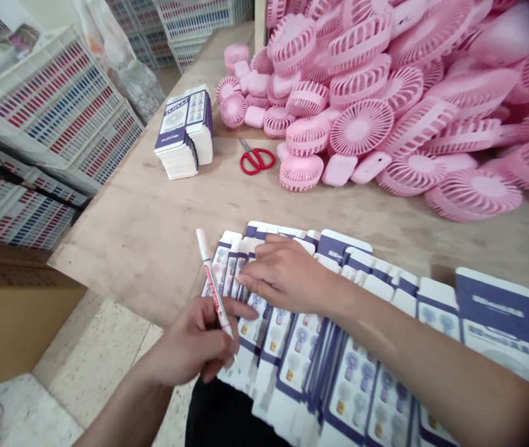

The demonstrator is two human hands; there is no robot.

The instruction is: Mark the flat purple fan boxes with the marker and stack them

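My left hand is closed around a slim white marker pen with red print. The pen slants, its thin tip pointing down at the near ends of the flattened boxes. My right hand reaches across from the right and rests on the boxes, fingers extended and thumb apart. Beneath it a long overlapping row of flat blue-and-white fan boxes lies along the table's near edge, printed with small fan pictures. My right hand and forearm hide part of the row.
A large heap of pink handheld fans fills the table's far right. Red-handled scissors lie beside stacked flat boxes. White crates stand left of the wooden table, with a cardboard box below them.
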